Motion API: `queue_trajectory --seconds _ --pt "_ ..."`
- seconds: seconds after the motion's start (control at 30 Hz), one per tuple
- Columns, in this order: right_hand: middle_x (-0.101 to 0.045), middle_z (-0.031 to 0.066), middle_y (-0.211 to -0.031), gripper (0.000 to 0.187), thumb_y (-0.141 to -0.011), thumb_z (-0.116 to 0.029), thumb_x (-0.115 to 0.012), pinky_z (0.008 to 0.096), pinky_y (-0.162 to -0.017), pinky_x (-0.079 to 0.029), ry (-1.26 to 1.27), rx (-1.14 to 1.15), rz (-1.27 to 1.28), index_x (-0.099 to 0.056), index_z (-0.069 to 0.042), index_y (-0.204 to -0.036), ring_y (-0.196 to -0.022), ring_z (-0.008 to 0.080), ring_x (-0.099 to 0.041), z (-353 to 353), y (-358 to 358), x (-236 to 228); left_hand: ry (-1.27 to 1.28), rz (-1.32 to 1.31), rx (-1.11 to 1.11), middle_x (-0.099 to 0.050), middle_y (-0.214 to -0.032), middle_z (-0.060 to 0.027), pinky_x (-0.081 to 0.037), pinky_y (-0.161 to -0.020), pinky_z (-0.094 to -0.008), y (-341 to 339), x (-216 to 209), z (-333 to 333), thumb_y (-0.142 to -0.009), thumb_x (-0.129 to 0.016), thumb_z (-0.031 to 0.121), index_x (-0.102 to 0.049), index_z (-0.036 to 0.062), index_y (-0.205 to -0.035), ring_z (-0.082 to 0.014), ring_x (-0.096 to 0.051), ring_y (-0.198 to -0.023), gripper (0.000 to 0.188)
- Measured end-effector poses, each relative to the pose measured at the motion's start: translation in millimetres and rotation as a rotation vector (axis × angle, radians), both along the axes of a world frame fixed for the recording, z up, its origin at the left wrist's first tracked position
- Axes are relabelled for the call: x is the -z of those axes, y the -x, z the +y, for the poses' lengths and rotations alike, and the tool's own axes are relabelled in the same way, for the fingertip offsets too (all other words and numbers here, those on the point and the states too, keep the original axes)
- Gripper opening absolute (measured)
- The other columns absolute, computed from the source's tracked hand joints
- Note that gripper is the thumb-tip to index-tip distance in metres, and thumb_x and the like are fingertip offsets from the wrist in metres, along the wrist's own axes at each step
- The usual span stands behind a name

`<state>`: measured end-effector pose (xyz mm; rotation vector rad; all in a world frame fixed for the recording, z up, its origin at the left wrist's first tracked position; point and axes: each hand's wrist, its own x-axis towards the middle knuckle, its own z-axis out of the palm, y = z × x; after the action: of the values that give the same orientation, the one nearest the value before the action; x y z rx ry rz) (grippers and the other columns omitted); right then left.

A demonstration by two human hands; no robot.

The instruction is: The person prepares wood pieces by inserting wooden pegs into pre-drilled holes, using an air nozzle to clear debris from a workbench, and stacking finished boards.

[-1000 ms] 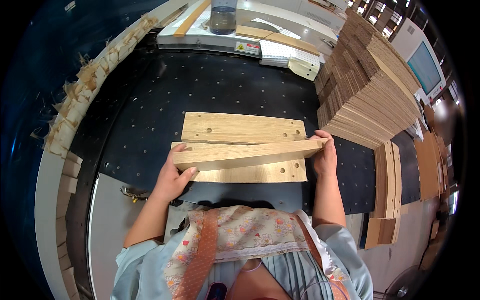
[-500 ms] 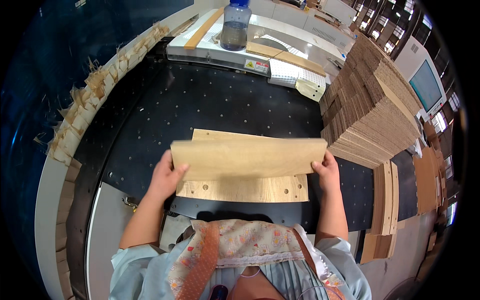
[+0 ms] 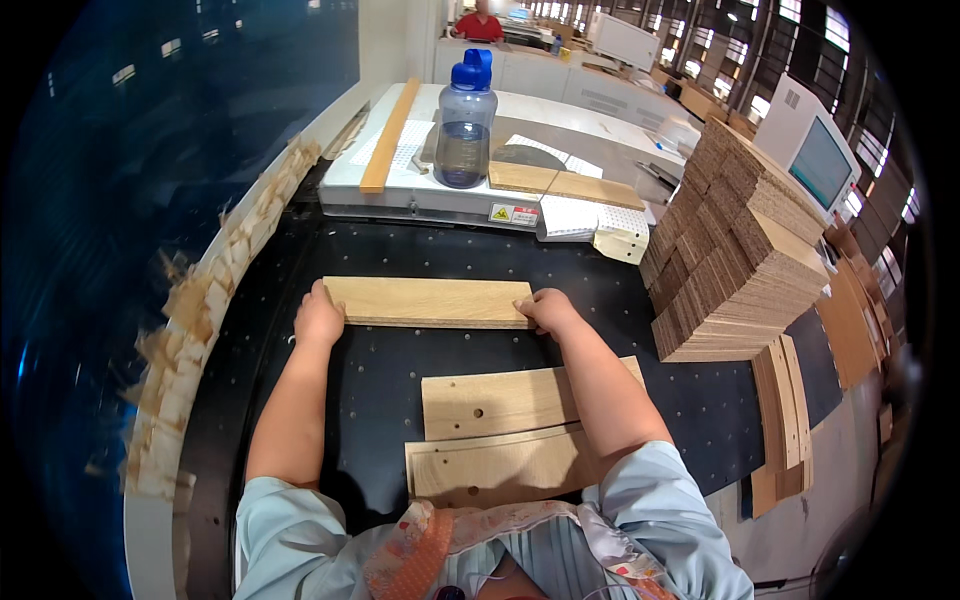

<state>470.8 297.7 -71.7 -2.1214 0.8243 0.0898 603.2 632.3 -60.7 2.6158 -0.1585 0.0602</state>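
A light wood-grain board (image 3: 430,302) lies level across the far part of the black table, its near edge toward me. My left hand (image 3: 319,316) is closed round its left end, and my right hand (image 3: 551,310) grips the right end with the thumb on top. I cannot tell whether the board rests on the table or hovers just above it. Nearer my body lie two more boards, a drilled board (image 3: 520,403) and a second drilled board (image 3: 530,462), both with holes along their left part. My right forearm passes over their right ends and hides part of them.
The black dotted table (image 3: 385,400) ends at a white machine ledge (image 3: 400,204) bearing a blue-capped bottle (image 3: 465,125) and wood strips (image 3: 565,186). A tall stack of boards (image 3: 730,260) stands right, near a monitor (image 3: 820,160). Frayed brush strips (image 3: 200,320) line the left.
Both hands have carried the board away from my body, farther up the table and leftward. Two drilled boards now show nearer me. The view has tilted up.
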Motion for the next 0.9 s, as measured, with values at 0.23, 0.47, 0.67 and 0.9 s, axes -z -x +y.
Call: queue_trajectory --seconds 0.23,0.47,0.67,0.9 --pt "-0.059 0.0214 -0.109 0.051 -0.076 -0.032 -0.066 0.0353 -0.087 -0.045 0.265 -0.074 -0.159 -0.058 0.003 -0.111 -0.102 0.0319 -0.057 14.9 14.7 -9.5 -0.189 -0.566 0.769 -0.048 -0.121 -0.0116 -0.032 -0.099 -0.0449 20.7 31.9 -67.8 -0.067 -0.073 0.026 -0.053 0.0090 -0.112 -0.0299 -0.041 -0.119 0.052" --pt "-0.059 0.0117 -0.113 0.045 -0.078 -0.015 -0.068 0.0314 -0.090 -0.044 0.197 0.218 -0.407 -0.055 -0.002 -0.119 -0.105 0.0201 -0.056 -17.9 149.4 -34.8 -0.041 -0.636 0.774 -0.057 -0.086 -0.0059 -0.044 -0.078 -0.0390 -41.8 41.5 -98.2 -0.069 -0.065 0.018 -0.060 0.0092 -0.083 -0.0255 -0.054 -0.090 0.017" --pt "-0.059 0.0041 -0.101 0.031 -0.083 -0.004 -0.060 0.0242 -0.082 -0.044 0.100 0.683 -0.614 -0.055 0.001 -0.113 -0.092 0.0123 -0.055 -29.6 295.0 -20.0 -0.391 -0.553 0.387 -0.059 -0.090 -0.0046 -0.044 -0.078 -0.0386 -117.8 27.2 -98.8 -0.081 -0.047 0.015 -0.064 0.0109 -0.084 -0.0242 -0.055 -0.092 0.017" --pt "-0.058 -0.0027 -0.089 0.018 -0.085 -0.009 -0.057 0.0197 -0.064 -0.039 0.342 1.155 -0.695 -0.060 -0.005 -0.102 -0.076 0.0049 -0.050 -21.5 433.3 68.5 0.773 -0.121 -0.174 -0.043 -0.116 -0.0214 -0.041 -0.090 -0.0388 -111.0 44.8 -120.8 -0.074 -0.066 0.019 -0.046 -0.0033 -0.114 -0.0323 -0.050 -0.106 0.050"
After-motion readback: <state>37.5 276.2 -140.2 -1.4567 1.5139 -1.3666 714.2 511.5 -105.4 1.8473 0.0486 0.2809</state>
